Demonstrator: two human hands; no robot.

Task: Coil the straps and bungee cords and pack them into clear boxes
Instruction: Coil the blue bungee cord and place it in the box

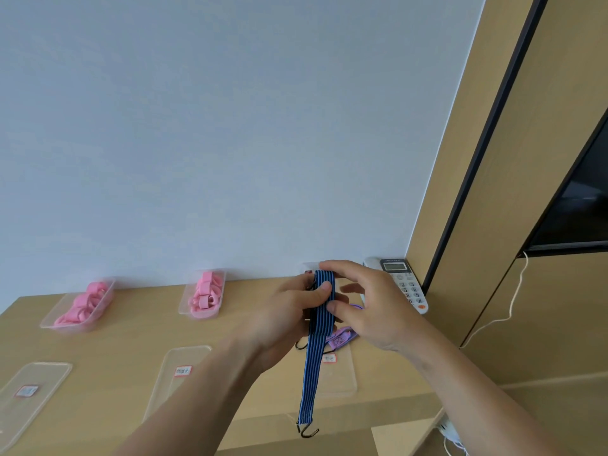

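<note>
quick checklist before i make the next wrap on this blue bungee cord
1. Left hand grips the wound part of the blue bungee cord: ok.
2. Right hand has its fingers pinching the same loops: ok.
3. Tail fully wound in: not ok, a long length hangs straight down.
4. End hook free of snags: ok, it dangles in the open past the table's front edge.
5. Tail clear of the purple strap: cannot tell, they overlap in this view.
6. Box for this cord ready: cannot tell, the hands hide that spot.

Left hand (289,312) gripping blue cord (312,366), right hand (367,306) pinching it, forearms converging
</note>
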